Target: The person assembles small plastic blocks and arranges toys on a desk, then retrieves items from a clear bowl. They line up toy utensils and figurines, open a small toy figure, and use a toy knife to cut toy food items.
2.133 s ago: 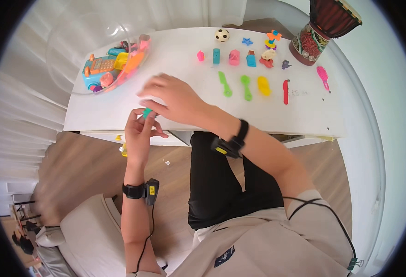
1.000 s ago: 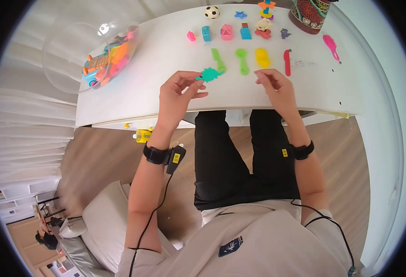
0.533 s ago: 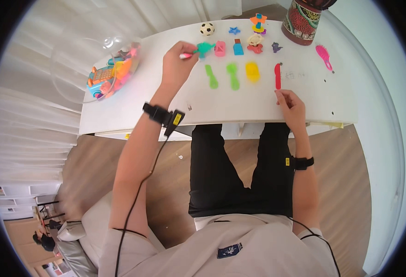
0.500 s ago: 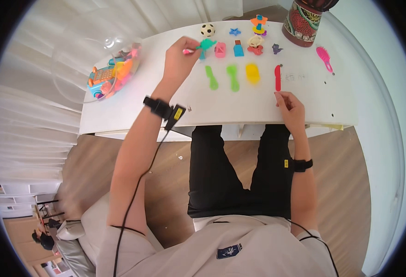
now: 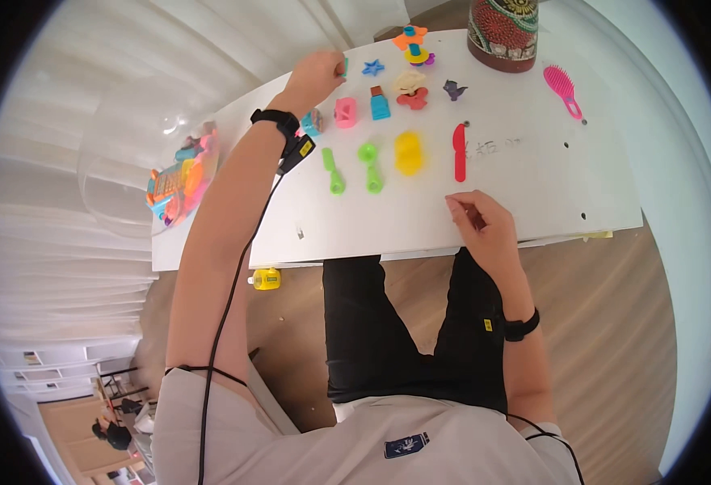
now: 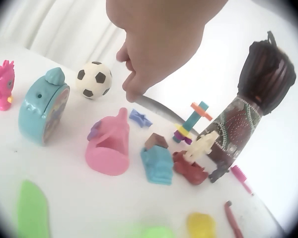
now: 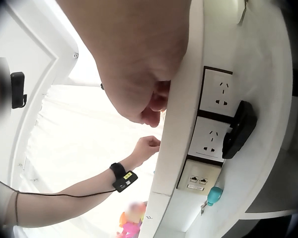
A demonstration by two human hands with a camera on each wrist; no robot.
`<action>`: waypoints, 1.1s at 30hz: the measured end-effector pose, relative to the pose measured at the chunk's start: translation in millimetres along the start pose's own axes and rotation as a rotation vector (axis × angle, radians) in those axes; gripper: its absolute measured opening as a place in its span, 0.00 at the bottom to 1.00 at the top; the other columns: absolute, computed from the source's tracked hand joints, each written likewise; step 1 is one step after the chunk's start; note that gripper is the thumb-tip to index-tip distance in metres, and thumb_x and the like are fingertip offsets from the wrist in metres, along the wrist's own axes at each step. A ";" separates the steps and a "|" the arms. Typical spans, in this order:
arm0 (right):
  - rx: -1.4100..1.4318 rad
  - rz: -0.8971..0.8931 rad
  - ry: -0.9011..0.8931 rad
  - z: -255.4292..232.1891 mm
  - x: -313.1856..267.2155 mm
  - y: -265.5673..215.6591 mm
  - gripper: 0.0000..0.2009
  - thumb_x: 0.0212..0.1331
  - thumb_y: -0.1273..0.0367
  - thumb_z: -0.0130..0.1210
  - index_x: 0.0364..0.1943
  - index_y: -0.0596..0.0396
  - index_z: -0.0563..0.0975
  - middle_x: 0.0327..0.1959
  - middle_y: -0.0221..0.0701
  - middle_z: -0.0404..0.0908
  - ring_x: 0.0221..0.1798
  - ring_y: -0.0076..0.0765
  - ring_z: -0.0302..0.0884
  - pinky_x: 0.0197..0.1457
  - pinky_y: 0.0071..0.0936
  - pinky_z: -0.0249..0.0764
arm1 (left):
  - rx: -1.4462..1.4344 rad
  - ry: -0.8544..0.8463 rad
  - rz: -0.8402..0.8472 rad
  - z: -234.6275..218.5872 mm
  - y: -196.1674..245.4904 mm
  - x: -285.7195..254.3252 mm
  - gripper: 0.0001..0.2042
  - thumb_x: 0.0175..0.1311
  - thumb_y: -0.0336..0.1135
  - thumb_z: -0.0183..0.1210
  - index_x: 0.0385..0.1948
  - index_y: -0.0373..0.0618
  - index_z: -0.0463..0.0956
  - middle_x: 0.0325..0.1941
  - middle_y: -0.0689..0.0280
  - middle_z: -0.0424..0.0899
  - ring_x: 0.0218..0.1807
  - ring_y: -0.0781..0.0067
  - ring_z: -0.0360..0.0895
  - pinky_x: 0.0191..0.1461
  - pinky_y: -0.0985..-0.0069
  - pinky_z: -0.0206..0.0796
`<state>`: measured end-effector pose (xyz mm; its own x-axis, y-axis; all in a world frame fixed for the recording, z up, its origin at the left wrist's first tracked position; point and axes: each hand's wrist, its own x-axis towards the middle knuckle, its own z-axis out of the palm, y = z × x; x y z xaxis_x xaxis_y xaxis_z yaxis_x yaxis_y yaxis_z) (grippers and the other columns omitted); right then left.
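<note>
The left hand (image 5: 315, 77) pinches, between narrowed fingers, a mostly hidden, teal, plastic-looking toy (image 5: 345, 68) near the white surface's (image 5: 533, 198) far edge, judged light, stiff and best gripped by its rim; the right hand (image 5: 487, 230), loosely curled, holds nothing.

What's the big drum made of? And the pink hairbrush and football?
The drum might be painted wood: dark brown, with dotted patterns on its base. The pink hairbrush seems to be smooth plastic, one bright pink all over. The football could be rubber or plastic: smooth and round, but I can't tell which.
</note>
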<state>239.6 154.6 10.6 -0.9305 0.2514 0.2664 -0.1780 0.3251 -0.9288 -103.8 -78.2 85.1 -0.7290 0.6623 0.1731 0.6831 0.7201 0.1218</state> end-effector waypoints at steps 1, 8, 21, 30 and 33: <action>0.009 -0.013 -0.028 -1.1 0.1 -2.1 0.03 0.66 0.73 0.65 0.40 0.57 0.84 0.27 0.28 0.81 0.24 0.21 0.70 0.29 0.20 0.68 | 0.070 -0.039 0.027 2.1 -0.1 2.8 0.09 0.60 0.33 0.70 0.37 0.44 0.81 0.39 0.56 0.87 0.46 0.50 0.84 0.49 0.57 0.76; 0.049 -0.026 -0.047 -6.2 0.0 -2.9 0.03 0.64 0.75 0.65 0.39 0.56 0.84 0.25 0.27 0.79 0.21 0.24 0.68 0.27 0.23 0.65 | 0.221 -0.129 0.037 6.2 -1.1 21.2 0.09 0.59 0.34 0.70 0.37 0.45 0.81 0.38 0.58 0.87 0.45 0.51 0.84 0.47 0.57 0.76; 0.006 -0.102 -0.003 -2.7 -1.3 2.4 0.04 0.61 0.76 0.66 0.39 0.53 0.85 0.24 0.27 0.77 0.20 0.26 0.68 0.25 0.24 0.64 | 0.264 -0.169 0.008 4.5 10.4 13.6 0.25 0.56 0.36 0.74 0.55 0.47 0.77 0.34 0.61 0.90 0.42 0.56 0.86 0.46 0.60 0.76; -0.010 -0.116 -0.004 -1.6 -1.8 3.8 0.05 0.61 0.76 0.65 0.39 0.53 0.84 0.25 0.27 0.78 0.20 0.26 0.68 0.25 0.24 0.65 | 0.381 -0.118 0.144 0.6 17.2 12.6 0.22 0.56 0.41 0.75 0.53 0.50 0.83 0.36 0.69 0.89 0.47 0.65 0.80 0.58 0.64 0.65; -0.001 -0.122 0.006 -1.9 -1.5 1.9 0.04 0.61 0.76 0.65 0.39 0.54 0.84 0.25 0.27 0.78 0.20 0.26 0.68 0.25 0.24 0.64 | 0.387 -0.135 0.135 10.1 14.0 15.4 0.19 0.58 0.41 0.74 0.51 0.50 0.84 0.38 0.71 0.91 0.50 0.67 0.81 0.59 0.65 0.64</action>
<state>241.3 156.6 8.9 -0.8998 0.2154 0.3794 -0.2899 0.3545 -0.8890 -105.8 -55.8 79.6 -0.6510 0.7585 0.0299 0.7246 0.6328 -0.2730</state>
